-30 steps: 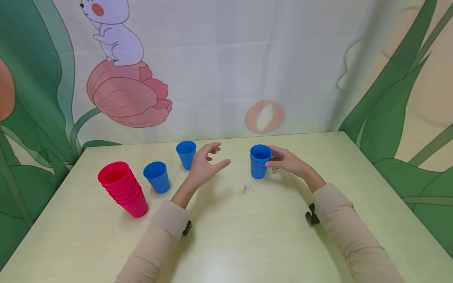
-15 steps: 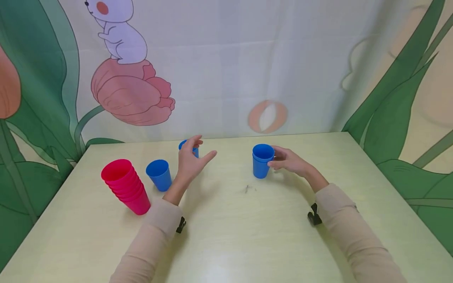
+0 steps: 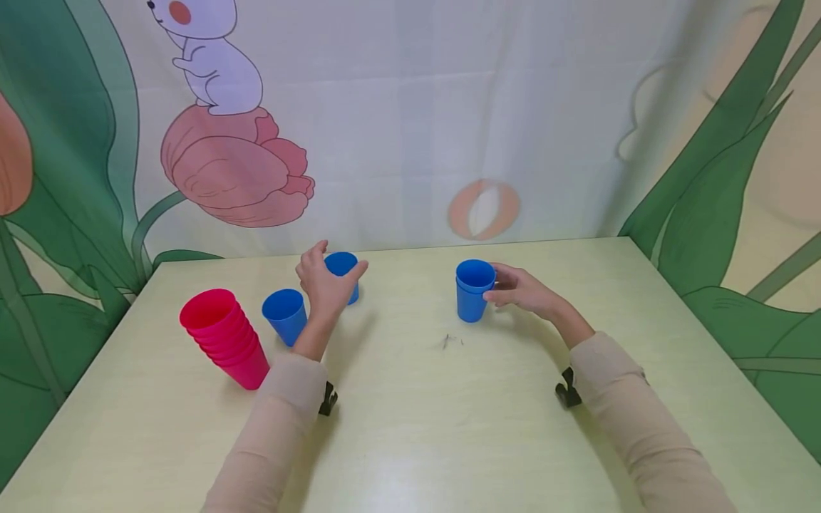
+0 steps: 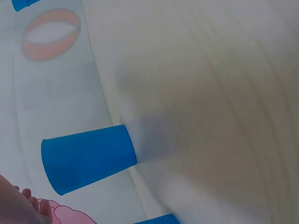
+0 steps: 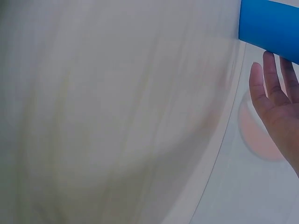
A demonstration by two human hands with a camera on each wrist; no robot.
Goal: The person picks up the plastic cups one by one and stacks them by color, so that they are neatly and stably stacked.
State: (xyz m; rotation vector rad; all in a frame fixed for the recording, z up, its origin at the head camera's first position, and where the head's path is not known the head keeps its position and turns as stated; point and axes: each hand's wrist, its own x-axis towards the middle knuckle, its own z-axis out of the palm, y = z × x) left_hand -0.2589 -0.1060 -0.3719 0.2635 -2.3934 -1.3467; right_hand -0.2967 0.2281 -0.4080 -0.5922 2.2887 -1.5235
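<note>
My left hand (image 3: 324, 286), thumb and fingers spread, reaches over the near left side of a single blue cup (image 3: 343, 263) that stands at the table's back edge. In the left wrist view, a gap shows between the fingers and this cup (image 4: 88, 158). On the right, two blue cups (image 3: 472, 298) stand nested together, one rim above the other. My right hand (image 3: 522, 292) holds them from the right, thumb in front and index finger behind. Seen from the right wrist, fairly straight fingers (image 5: 271, 77) meet the blue wall.
Another blue cup (image 3: 285, 315) stands upright left of my left forearm. Further left rises a tall stack of several red cups (image 3: 231, 342). A printed curtain (image 3: 385, 128) hangs behind the pale table (image 3: 410, 427).
My left hand has moved left and away from the nested cups, over to the single blue cup at the back. The right hand has stayed at the nested cups.
</note>
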